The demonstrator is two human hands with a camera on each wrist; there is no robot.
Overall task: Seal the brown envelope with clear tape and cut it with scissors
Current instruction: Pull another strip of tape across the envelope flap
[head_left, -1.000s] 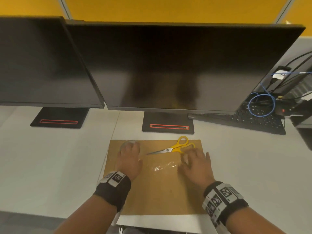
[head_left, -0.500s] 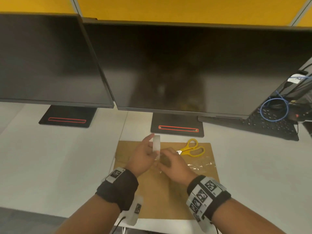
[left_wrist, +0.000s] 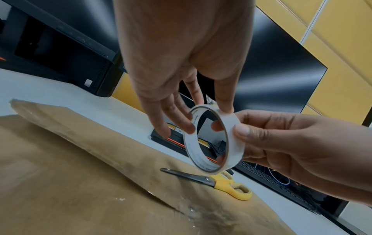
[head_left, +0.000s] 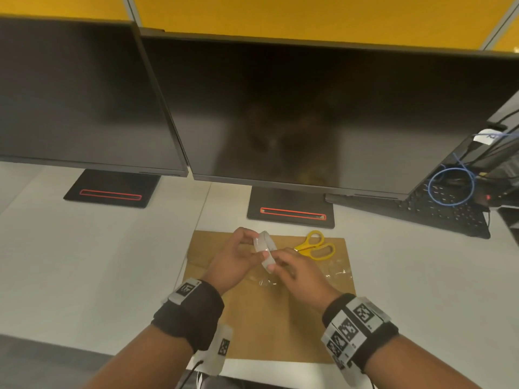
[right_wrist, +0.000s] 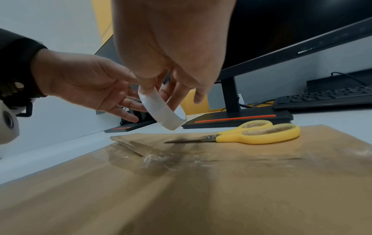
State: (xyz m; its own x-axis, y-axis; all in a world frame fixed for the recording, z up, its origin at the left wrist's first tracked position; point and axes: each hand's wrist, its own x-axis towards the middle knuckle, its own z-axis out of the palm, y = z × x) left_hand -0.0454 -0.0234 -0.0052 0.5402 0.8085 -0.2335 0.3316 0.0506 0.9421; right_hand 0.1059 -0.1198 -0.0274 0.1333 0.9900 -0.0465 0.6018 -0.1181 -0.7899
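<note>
Both hands are holding the roll of tape [left_wrist: 215, 141] up above the brown envelope [head_left: 269, 318], which is lying flat on the white counter [head_left: 84, 262] in front of two dark monitors [head_left: 309, 113]. The left hand [head_left: 233, 258] is pinching the top of the roll between thumb and fingertips, its other fingers fanned loosely behind the ring. The right hand [head_left: 302, 272] is curling round the lower side, with its thumb pressing on the outer face of the tape and fingers reaching through the core. Held on edge like this, with the thumb lying on the outer wrap, the roll is probably being searched for the loose end so that a fresh strip can be peeled off; the end itself is too faint to make out. Crinkled clear tape [right_wrist: 161, 159] is already lying along part of the flap seam, so the sealing seems to be partly done. The yellow-handled scissors [right_wrist: 251, 135] are resting closed on the far part of the envelope, blades pointing left, just beyond the hands and easy to reach once a strip needs cutting. A black keyboard [head_left: 438, 211] is sitting well off to the right.
</note>
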